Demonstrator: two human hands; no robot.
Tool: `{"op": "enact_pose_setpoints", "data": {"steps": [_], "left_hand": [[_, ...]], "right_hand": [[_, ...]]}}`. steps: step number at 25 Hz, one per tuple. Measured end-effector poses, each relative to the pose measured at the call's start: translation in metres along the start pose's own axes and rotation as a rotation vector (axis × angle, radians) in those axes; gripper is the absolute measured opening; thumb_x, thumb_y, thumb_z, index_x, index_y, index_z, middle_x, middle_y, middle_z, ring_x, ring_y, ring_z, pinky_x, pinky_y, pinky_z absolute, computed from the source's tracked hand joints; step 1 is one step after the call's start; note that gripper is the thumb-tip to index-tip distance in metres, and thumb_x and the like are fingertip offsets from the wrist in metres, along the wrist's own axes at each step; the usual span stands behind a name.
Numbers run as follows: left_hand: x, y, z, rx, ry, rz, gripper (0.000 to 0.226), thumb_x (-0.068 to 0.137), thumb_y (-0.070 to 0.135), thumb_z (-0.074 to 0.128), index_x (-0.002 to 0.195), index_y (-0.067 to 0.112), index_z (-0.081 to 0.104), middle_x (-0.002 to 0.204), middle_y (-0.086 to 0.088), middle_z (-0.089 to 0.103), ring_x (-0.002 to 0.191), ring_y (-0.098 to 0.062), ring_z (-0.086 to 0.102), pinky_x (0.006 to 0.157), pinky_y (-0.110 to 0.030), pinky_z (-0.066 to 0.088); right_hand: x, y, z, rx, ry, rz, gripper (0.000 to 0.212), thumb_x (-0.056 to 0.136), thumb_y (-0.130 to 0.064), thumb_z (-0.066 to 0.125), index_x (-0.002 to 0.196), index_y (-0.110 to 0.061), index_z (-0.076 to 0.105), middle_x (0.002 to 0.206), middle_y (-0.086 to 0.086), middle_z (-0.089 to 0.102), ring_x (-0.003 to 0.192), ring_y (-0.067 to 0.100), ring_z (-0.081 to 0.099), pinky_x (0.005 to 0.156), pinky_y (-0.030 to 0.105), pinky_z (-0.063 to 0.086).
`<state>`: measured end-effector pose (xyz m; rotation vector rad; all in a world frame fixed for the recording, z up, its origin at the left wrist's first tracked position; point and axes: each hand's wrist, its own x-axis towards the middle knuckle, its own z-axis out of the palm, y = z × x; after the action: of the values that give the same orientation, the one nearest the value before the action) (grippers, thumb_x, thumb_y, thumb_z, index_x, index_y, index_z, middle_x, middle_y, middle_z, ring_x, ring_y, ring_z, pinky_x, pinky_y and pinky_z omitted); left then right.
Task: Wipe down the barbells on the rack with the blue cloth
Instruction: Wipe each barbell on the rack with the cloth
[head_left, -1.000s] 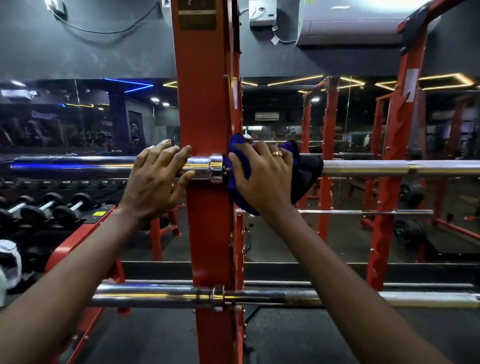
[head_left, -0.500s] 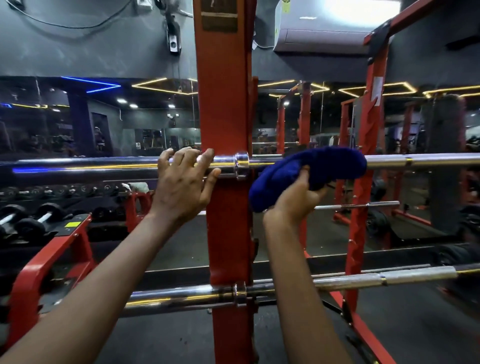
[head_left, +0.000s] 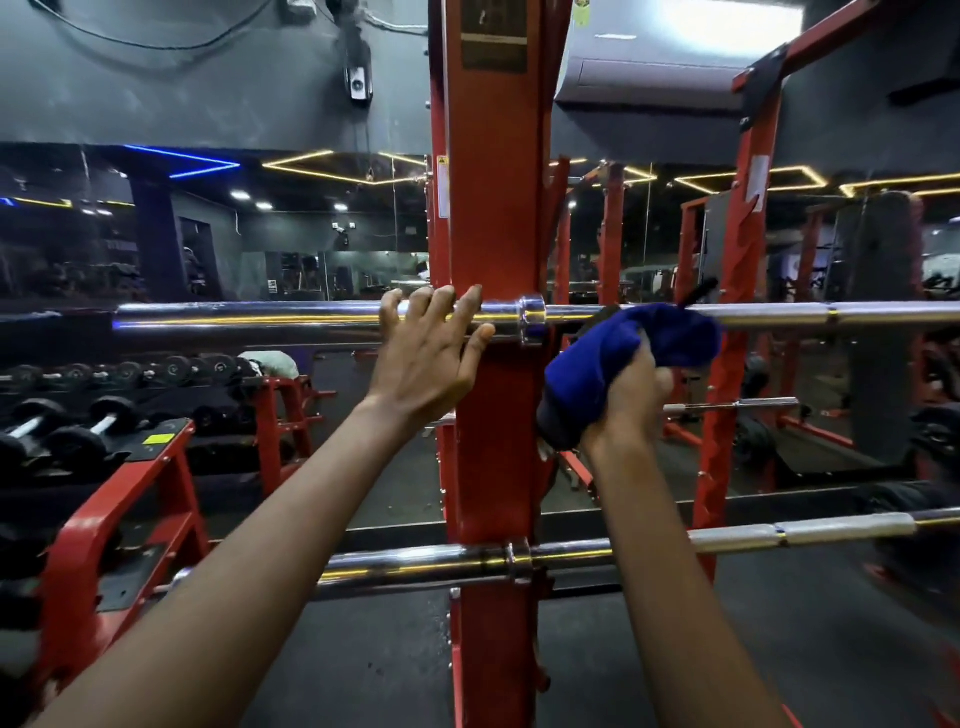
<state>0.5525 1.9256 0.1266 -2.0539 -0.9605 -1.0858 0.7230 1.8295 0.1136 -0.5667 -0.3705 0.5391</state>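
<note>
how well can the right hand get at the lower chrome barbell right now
Probably yes: the right hand, gripping the bunched blue cloth, sits right of the red steel rack upright, and the lower chrome barbell lies uncovered straight below, with nothing between them.

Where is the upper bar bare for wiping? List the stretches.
The upper barbell is bare left of the left hand, and right of the blue cloth to the frame's edge. Crowded at the red upright, between left hand and the right hand gripping the cloth.
</note>
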Motion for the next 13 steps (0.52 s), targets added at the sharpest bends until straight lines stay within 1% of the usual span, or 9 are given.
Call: {"op": "enact_pose_setpoints", "data": {"steps": [1, 2, 4, 5, 7, 9, 10, 11, 13], "left_hand": [[-0.001, -0.001, -0.005, -0.044, -0.022, -0.005, 0.06, 0.105, 0.051, 0.025, 0.154, 0.02, 0.037, 0.147, -0.006, 0.049, 0.138, -0.025, 0.041, 0.117, -0.053, 0.018], [-0.003, -0.004, -0.011, -0.095, -0.023, -0.013, 0.062, 0.105, 0.052, 0.024, 0.157, 0.02, 0.032, 0.154, -0.008, 0.043, 0.145, -0.024, 0.035, 0.12, -0.052, 0.014], [-0.009, -0.02, -0.026, -0.141, 0.034, -0.033, 0.063, 0.104, 0.048, 0.024, 0.159, 0.019, 0.027, 0.16, -0.008, 0.036, 0.151, -0.023, 0.026, 0.123, -0.049, 0.009], [-0.013, -0.034, -0.034, -0.127, 0.062, -0.047, 0.062, 0.103, 0.046, 0.025, 0.159, 0.018, 0.029, 0.16, -0.008, 0.036, 0.152, -0.023, 0.024, 0.123, -0.048, 0.009], [-0.018, -0.07, -0.048, -0.074, 0.063, -0.098, 0.061, 0.102, 0.042, 0.025, 0.156, 0.015, 0.034, 0.159, -0.011, 0.037, 0.151, -0.025, 0.025, 0.123, -0.045, 0.01], [-0.021, -0.108, -0.056, -0.005, 0.025, -0.155, 0.061, 0.101, 0.041, 0.023, 0.153, 0.014, 0.039, 0.157, -0.014, 0.04, 0.15, -0.027, 0.026, 0.122, -0.045, 0.011], [-0.022, -0.125, -0.057, 0.03, 0.009, -0.179, 0.061, 0.101, 0.042, 0.022, 0.152, 0.015, 0.043, 0.157, -0.014, 0.042, 0.15, -0.028, 0.027, 0.121, -0.046, 0.012], [-0.025, -0.142, -0.056, 0.062, -0.007, -0.199, 0.062, 0.102, 0.044, 0.02, 0.15, 0.016, 0.046, 0.156, -0.014, 0.044, 0.15, -0.028, 0.028, 0.121, -0.047, 0.012], [-0.03, -0.166, -0.053, 0.095, -0.033, -0.215, 0.065, 0.103, 0.048, 0.015, 0.145, 0.017, 0.053, 0.152, -0.013, 0.05, 0.149, -0.029, 0.032, 0.12, -0.047, 0.015]], "right_hand": [[-0.016, -0.002, 0.002, -0.098, 0.002, -0.125, 0.021, 0.102, -0.025, 0.06, 0.121, -0.02, 0.055, 0.107, -0.006, 0.07, 0.093, 0.01, 0.071, 0.089, 0.029, 0.058], [-0.035, -0.007, 0.002, -0.145, -0.056, -0.267, 0.034, 0.102, -0.023, 0.061, 0.134, -0.023, 0.048, 0.118, -0.01, 0.065, 0.103, 0.004, 0.068, 0.098, 0.024, 0.054], [-0.047, -0.014, 0.011, -0.224, -0.218, -0.508, 0.051, 0.099, -0.015, 0.065, 0.14, -0.022, 0.037, 0.128, -0.013, 0.056, 0.109, -0.007, 0.063, 0.098, 0.019, 0.053], [-0.044, -0.016, 0.016, -0.276, -0.267, -0.603, 0.055, 0.096, -0.012, 0.069, 0.14, -0.016, 0.037, 0.131, -0.009, 0.054, 0.112, -0.006, 0.062, 0.095, 0.016, 0.052], [-0.031, -0.009, 0.039, -0.473, -0.362, -0.812, 0.062, 0.09, -0.013, 0.074, 0.141, -0.004, 0.041, 0.138, 0.005, 0.052, 0.122, 0.005, 0.059, 0.099, 0.016, 0.049], [-0.018, 0.012, 0.059, -0.821, -0.516, -1.03, 0.051, 0.089, -0.018, 0.071, 0.133, -0.002, 0.052, 0.131, 0.014, 0.057, 0.117, 0.017, 0.059, 0.103, 0.024, 0.048], [-0.014, 0.021, 0.069, -1.016, -0.538, -1.107, 0.041, 0.091, -0.021, 0.066, 0.127, -0.004, 0.058, 0.123, 0.014, 0.062, 0.109, 0.023, 0.063, 0.102, 0.031, 0.048], [-0.011, 0.028, 0.078, -1.178, -0.505, -1.155, 0.035, 0.091, -0.027, 0.06, 0.119, -0.008, 0.063, 0.114, 0.012, 0.066, 0.101, 0.028, 0.065, 0.1, 0.038, 0.048], [-0.012, 0.032, 0.093, -1.411, -0.378, -1.094, 0.036, 0.089, -0.037, 0.051, 0.109, -0.01, 0.065, 0.103, 0.012, 0.069, 0.092, 0.036, 0.066, 0.093, 0.045, 0.046]]}}
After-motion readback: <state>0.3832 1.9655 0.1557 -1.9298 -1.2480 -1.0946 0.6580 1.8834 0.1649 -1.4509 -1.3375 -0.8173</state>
